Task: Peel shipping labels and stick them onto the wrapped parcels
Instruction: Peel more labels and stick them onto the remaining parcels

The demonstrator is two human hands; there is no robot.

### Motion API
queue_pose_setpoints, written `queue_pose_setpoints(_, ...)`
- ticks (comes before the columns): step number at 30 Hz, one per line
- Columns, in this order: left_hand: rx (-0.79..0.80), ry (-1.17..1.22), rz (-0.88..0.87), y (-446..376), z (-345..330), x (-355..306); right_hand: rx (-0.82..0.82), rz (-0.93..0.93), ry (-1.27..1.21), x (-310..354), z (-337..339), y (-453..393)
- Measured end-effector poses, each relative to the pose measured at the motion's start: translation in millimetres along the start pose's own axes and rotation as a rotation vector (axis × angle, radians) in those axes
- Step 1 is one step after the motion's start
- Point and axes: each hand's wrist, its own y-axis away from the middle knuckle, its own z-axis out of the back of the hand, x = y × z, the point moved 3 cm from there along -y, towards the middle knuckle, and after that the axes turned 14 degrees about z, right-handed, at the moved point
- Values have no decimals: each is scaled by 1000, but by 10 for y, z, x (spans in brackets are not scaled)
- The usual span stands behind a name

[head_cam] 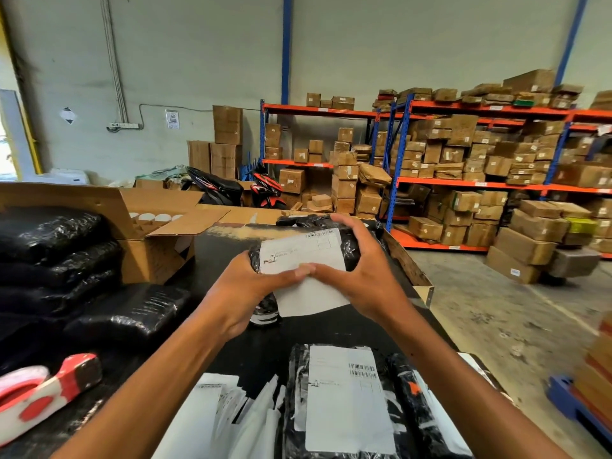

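I hold a small parcel wrapped in black plastic [351, 248] above the black table [218, 256]. A white shipping label [303, 253] lies across its top, and its lower part [311, 298] hangs loose below the parcel. My left hand [245, 289] grips the parcel's left end, thumb on the label. My right hand [357, 270] curls over the parcel's right end, thumb meeting the left thumb at the label's middle. A labelled black parcel [344, 402] lies near me, with loose label sheets [212, 419] to its left.
Black wrapped parcels [82, 279] are piled at the left. An open cardboard box [145, 223] stands behind them. A red and white tape dispenser [43, 385] lies at the lower left. Shelves of brown cartons [463, 154] fill the right, across the concrete floor.
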Motion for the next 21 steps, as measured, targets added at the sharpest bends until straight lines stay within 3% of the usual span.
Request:
queue_pose_setpoints(6, -2, 118, 179, -32, 133, 106, 166, -103, -96, 55, 52, 163)
queue_pose_setpoints(11, -44, -73, 64, 32, 28, 179, -58, -197, -230, 26, 52, 262)
queue_pose_setpoints(13, -50, -101, 51, 25, -18, 191, -76, -205, -215, 29, 109, 310)
queue_pose_setpoints(21, 163, 55, 167, -33, -189, 190, 126, -197, -224, 26, 548, 487)
